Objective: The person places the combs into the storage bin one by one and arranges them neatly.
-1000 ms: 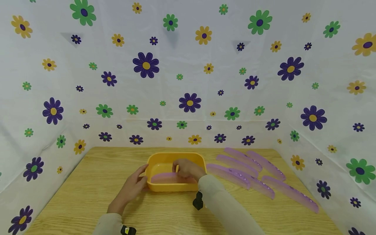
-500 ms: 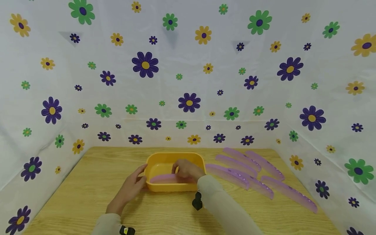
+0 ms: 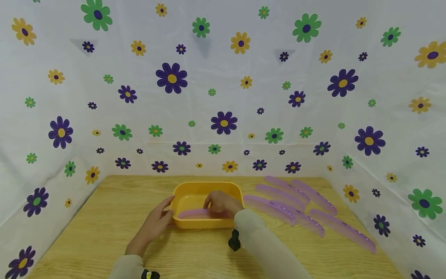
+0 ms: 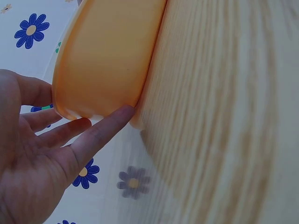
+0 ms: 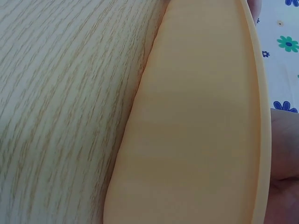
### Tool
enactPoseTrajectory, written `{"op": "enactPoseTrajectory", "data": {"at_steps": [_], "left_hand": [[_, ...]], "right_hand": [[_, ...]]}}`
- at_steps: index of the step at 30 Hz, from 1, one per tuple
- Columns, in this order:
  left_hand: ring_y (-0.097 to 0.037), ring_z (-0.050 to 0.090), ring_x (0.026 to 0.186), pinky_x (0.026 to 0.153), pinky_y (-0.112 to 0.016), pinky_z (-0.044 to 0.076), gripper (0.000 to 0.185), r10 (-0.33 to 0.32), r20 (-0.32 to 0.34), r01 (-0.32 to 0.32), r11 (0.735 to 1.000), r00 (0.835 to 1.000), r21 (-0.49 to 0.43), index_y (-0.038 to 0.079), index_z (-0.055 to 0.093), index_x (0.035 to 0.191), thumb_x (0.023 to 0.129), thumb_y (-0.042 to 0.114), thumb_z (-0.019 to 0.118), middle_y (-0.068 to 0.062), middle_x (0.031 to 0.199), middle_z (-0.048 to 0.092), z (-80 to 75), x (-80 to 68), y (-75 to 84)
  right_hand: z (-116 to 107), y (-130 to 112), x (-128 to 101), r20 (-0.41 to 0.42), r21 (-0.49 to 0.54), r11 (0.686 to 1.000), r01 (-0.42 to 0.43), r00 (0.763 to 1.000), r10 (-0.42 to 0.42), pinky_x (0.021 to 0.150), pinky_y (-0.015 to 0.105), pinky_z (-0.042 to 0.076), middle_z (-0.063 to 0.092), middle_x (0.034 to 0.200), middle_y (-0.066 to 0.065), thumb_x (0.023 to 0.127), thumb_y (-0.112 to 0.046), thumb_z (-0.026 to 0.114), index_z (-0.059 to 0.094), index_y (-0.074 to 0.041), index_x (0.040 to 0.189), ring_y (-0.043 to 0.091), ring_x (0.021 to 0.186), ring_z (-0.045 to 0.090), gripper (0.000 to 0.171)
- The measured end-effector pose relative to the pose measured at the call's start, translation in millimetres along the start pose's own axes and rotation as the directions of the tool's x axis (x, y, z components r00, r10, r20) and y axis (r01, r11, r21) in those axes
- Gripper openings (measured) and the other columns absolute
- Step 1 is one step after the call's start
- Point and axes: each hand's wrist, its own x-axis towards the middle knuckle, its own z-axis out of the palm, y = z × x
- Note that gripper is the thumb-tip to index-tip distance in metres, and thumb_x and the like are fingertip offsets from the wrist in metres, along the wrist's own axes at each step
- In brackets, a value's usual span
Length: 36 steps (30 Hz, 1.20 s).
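Observation:
A yellow plastic basin [image 3: 205, 224] stands on the wooden table, a purple comb [image 3: 193, 213] lying lengthwise inside along its near wall. My right hand [image 3: 223, 202] reaches over the near right side and pinches the comb's right part, which the hand partly hides. At the basin's left end, my left hand [image 3: 156, 221] touches the outer wall. In the left wrist view, its fingers [image 4: 100, 137] are fairly straight and spread against the basin. The right wrist view is mostly the basin's outer wall [image 5: 196, 116], with part of the right hand [image 5: 285, 149] beyond the rim.
Several purple combs [image 3: 343, 230] lie fanned out on the table [image 3: 118, 201] to the right of the basin, some overlapping. A white flower-print cloth [image 3: 195, 100] encloses the back and sides.
The comb in my right hand has sunk slightly lower into the basin, against the near wall. My left hand has stayed at the basin's left end.

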Motion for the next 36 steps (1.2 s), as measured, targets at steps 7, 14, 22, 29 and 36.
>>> {"op": "enactPoseTrajectory", "data": {"at_steps": [7,14,22,29,36], "left_hand": [[-0.046,0.059,0.132,0.089,-0.039,0.065,0.054,-0.007,0.002,0.007,1.0,1.0,-0.004,0.007,0.029,0.162,0.11,0.012,0.043,-0.028,0.164,0.032,-1.8,-2.5,0.6],[-0.047,0.058,0.133,0.088,-0.038,0.065,0.054,-0.005,-0.001,0.005,1.0,1.0,0.004,0.007,0.028,0.162,0.11,0.01,0.042,-0.029,0.164,0.032,-3.0,-0.7,1.0],[-0.046,0.059,0.131,0.087,-0.039,0.065,0.054,-0.013,0.0,0.013,1.0,1.0,-0.006,0.007,0.029,0.162,0.11,0.01,0.044,-0.029,0.163,0.032,-0.7,-1.0,-0.9],[-0.046,0.059,0.132,0.087,-0.039,0.065,0.054,-0.008,0.005,0.008,1.0,1.0,-0.005,0.008,0.029,0.162,0.11,0.011,0.045,-0.029,0.163,0.033,-0.8,-1.7,-1.3],[-0.045,0.06,0.13,0.088,-0.038,0.065,0.054,-0.007,0.003,0.007,1.0,1.0,-0.003,0.007,0.029,0.162,0.11,0.011,0.044,-0.029,0.163,0.034,-0.5,-1.0,-1.9]], "right_hand": [[0.7,-2.6,-0.5,-0.002,0.011,1.0,-0.001,1.0,0.001,0.085,0.031,0.058,0.073,0.096,0.003,0.092,-0.005,0.073,0.081,-0.014,0.109,0.013,0.08,0.057,0.021],[-0.5,-4.0,-1.3,0.002,0.033,0.999,-0.002,1.0,0.002,0.08,0.029,0.057,0.072,0.09,0.001,0.091,-0.006,0.074,0.081,-0.015,0.109,0.013,0.075,0.056,0.021],[0.6,-0.5,-2.8,-0.01,0.074,0.997,-0.01,1.0,0.011,0.084,0.033,0.06,0.072,0.09,0.003,0.092,-0.007,0.075,0.078,-0.013,0.115,0.014,0.076,0.06,0.024],[-10.4,0.7,-10.3,-0.002,0.107,0.994,0.011,1.0,-0.011,0.092,0.036,0.061,0.071,0.108,0.008,0.096,-0.008,0.069,0.074,-0.014,0.122,0.017,0.088,0.063,0.027],[-27.2,2.6,-21.9,-0.029,0.092,0.989,0.113,0.993,-0.111,0.097,0.042,0.059,0.072,0.109,0.012,0.096,-0.011,0.072,0.073,-0.009,0.121,0.021,0.095,0.064,0.025]]}}
